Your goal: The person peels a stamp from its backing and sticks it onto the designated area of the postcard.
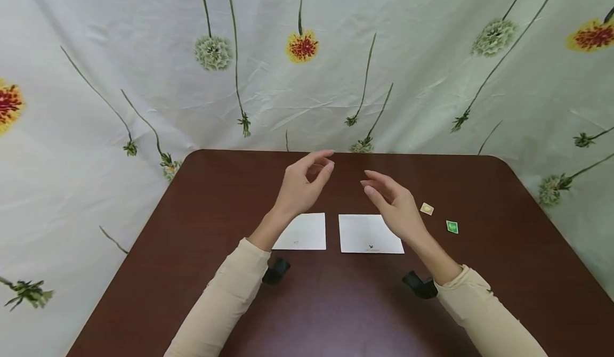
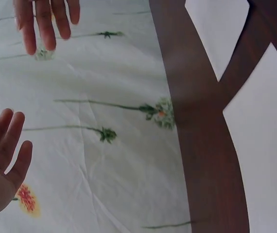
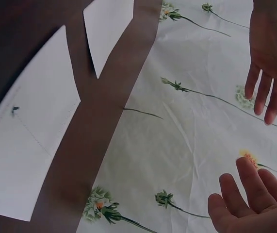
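Both hands are raised over the table in the head view, fingers extended and slightly bent, with nothing held. The left hand (image 1: 304, 184) is above and beyond a white paper rectangle (image 1: 302, 233), partly covering it from view. Opposite it, the right hand (image 1: 393, 202) overlaps the corner of a second white paper rectangle (image 1: 366, 234), which bears a small dark mark near its front edge. Both papers look like envelopes and lie flat side by side, a narrow gap between them. Palms and spread fingers of the two hands face each other in the wrist views.
Right of the right hand lie a small beige stamp-like square (image 1: 427, 209) and a green one (image 1: 452, 227). The dark brown table (image 1: 201, 202) has rounded far corners. Behind it hangs a white flowered cloth (image 1: 158, 37). Black devices (image 1: 276, 270) show at both wrists.
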A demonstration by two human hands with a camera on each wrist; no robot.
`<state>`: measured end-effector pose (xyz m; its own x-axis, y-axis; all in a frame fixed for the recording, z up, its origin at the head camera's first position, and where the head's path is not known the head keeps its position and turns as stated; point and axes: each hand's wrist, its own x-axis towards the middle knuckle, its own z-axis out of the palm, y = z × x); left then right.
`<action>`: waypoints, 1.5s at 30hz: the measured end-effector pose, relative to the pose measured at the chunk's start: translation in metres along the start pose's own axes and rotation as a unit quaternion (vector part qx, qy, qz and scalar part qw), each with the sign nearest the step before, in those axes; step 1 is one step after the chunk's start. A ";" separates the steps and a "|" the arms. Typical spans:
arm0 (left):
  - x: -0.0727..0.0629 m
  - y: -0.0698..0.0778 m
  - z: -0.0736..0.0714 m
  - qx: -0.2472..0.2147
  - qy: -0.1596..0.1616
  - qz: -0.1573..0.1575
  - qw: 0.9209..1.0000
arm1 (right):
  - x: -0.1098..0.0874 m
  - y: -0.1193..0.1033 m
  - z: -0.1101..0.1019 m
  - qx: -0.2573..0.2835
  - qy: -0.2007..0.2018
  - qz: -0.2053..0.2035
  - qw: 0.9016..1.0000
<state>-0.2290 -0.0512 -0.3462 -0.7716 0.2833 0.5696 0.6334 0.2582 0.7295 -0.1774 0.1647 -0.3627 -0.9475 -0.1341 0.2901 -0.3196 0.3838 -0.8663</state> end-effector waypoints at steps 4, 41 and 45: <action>-0.008 0.008 0.010 -0.036 -0.017 0.010 0.999 | -0.016 0.002 -0.005 0.002 0.003 0.015 1.000; -0.040 0.026 0.066 -0.152 -0.165 -0.017 0.974 | -0.076 0.066 -0.076 0.162 0.084 0.106 0.977; -0.041 0.025 0.069 -0.157 -0.167 -0.015 0.973 | -0.077 0.078 -0.090 0.203 0.090 0.167 0.961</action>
<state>-0.1779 0.0072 -0.3773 -0.6931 0.5786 0.4299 0.5218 -0.0087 0.8530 -0.1295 0.2875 -0.4164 -0.9941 0.1086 0.0032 -0.0049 -0.0153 -0.9999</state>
